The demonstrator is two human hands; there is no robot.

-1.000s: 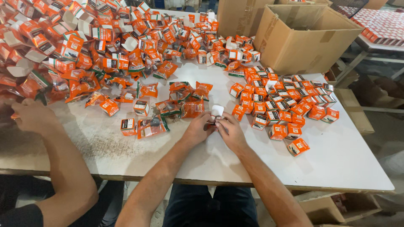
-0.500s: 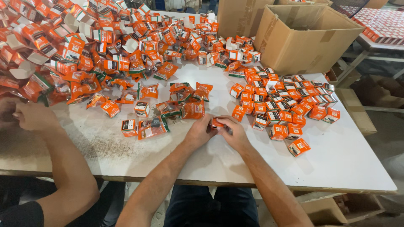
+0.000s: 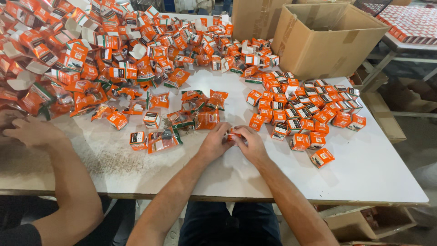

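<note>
Small orange box (image 3: 234, 135) pinched between both hands at the near middle of the white table (image 3: 364, 168), left hand (image 3: 215, 142) and right hand (image 3: 251, 145) closed around it, fingers hiding most of it, closed boxes (image 3: 309, 109) right, co-worker's hand (image 3: 32, 132) at left edge

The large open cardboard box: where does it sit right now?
In the head view, the large open cardboard box stands at the table's far right corner, just behind the cluster of closed orange boxes.

2 bare forearms, no sleeves; dark trousers (image 3: 230, 223).
</note>
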